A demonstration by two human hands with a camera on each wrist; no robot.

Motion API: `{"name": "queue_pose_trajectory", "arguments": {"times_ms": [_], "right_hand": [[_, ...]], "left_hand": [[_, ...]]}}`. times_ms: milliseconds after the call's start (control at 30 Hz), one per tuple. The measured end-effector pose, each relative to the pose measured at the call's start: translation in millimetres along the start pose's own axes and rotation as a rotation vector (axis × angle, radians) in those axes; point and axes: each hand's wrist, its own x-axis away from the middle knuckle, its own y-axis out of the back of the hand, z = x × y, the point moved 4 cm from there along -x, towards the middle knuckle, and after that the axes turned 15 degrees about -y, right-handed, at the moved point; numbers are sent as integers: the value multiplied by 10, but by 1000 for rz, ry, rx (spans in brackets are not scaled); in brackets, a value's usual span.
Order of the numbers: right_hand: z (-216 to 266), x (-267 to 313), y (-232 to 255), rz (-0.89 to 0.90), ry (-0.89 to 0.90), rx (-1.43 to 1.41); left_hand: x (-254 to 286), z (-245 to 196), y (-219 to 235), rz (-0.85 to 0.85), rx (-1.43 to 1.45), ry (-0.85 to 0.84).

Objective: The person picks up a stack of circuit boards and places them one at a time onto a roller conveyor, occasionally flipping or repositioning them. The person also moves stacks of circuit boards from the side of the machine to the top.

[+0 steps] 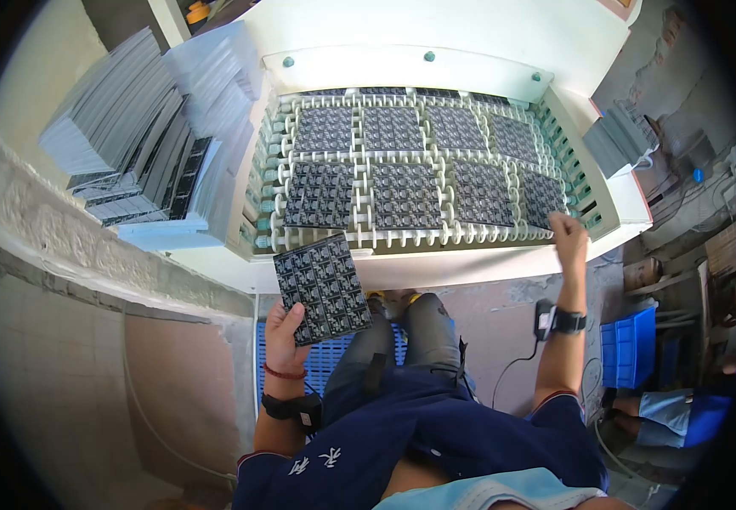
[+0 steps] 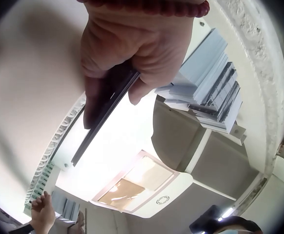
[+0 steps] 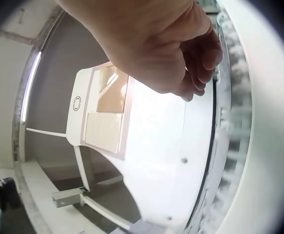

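Note:
My left hand (image 1: 283,331) grips a dark circuit board panel (image 1: 324,289) by its lower left corner, thumb on the printed face. The panel is tilted up in front of the machine; its thin dark edge shows in the left wrist view between the thumb and fingers of the left hand (image 2: 132,48). At the right front of the roller conveyor (image 1: 359,183), my right hand (image 1: 570,242) has its fingertips at the near corner of another panel (image 1: 541,197). Loosely bent fingers with nothing visible between them show on the right hand (image 3: 171,53) in the right wrist view.
More panels (image 1: 406,195) lie in rows on the white rollers. Left of the machine stands a tall stack of grey-white racks or sheets (image 1: 130,119) with dark boards among them. A grey stack (image 1: 620,136) sits at the right edge. A blue crate (image 1: 628,347) and a seated person (image 1: 670,416) are lower right.

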Motion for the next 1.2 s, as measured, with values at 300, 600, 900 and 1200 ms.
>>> {"name": "queue_pose_trajectory", "arguments": {"times_ms": [300, 600, 900, 1200], "right_hand": [[1187, 1972, -1385, 1240, -308, -479], [1268, 2240, -1572, 1392, -414, -552], [1208, 2214, -1519, 1331, -459, -641], [1206, 2223, -1504, 1311, -418, -608]], "left_hand": [[22, 100, -163, 46, -51, -9], [97, 68, -142, -14, 84, 63], [107, 214, -160, 117, 246, 192], [109, 220, -124, 50, 227, 160]]}}
